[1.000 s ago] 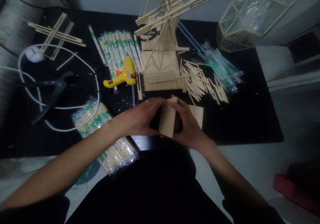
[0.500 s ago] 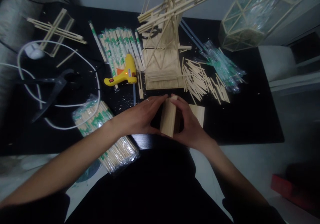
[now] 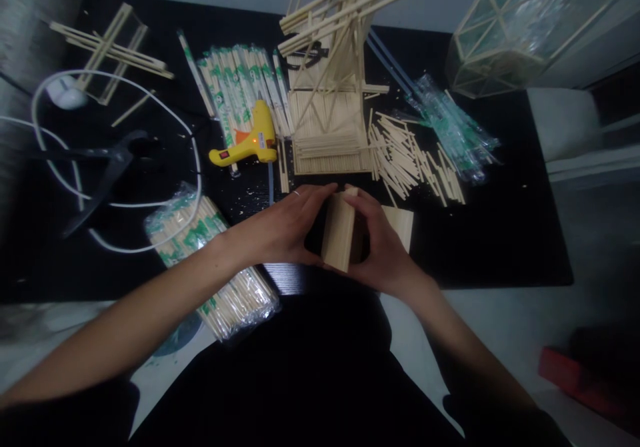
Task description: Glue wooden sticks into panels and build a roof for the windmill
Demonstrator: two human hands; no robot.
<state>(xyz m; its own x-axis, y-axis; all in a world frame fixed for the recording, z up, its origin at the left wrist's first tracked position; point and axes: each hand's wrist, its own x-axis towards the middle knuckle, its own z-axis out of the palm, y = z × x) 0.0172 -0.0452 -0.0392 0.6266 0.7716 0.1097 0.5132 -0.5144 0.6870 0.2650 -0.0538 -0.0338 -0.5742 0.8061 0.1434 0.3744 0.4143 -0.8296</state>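
Between my two hands stands a pale wooden piece (image 3: pixel 340 230) with flat panel sides, held on edge above the black table. My right hand (image 3: pixel 383 240) grips it, fingers over the top end and thumb at the lower end. My left hand (image 3: pixel 287 224) curves round its left side, fingertips at the far end and thumb at the near end. Part of the piece is hidden behind my right fingers. A flat pale wooden panel (image 3: pixel 401 224) lies just past my right hand. Beyond my hands rises a windmill-like model (image 3: pixel 330 110) made of sticks.
A yellow glue gun (image 3: pixel 257 134) lies on wrapped chopsticks (image 3: pixel 230 80). Cut sticks (image 3: pixel 395 150) and empty wrappers (image 3: pixel 455 134) are on the right. A chopstick pack (image 3: pixel 240 300) lies under my left forearm. A white cable (image 3: pixel 197 160) loops at left; a glass-panelled frame (image 3: pixel 493 40) stands back right.
The view has shifted slightly, so the table's things sit a little differently in the picture. Both hands keep almost the same hold on the wooden piece, which has turned very slightly.
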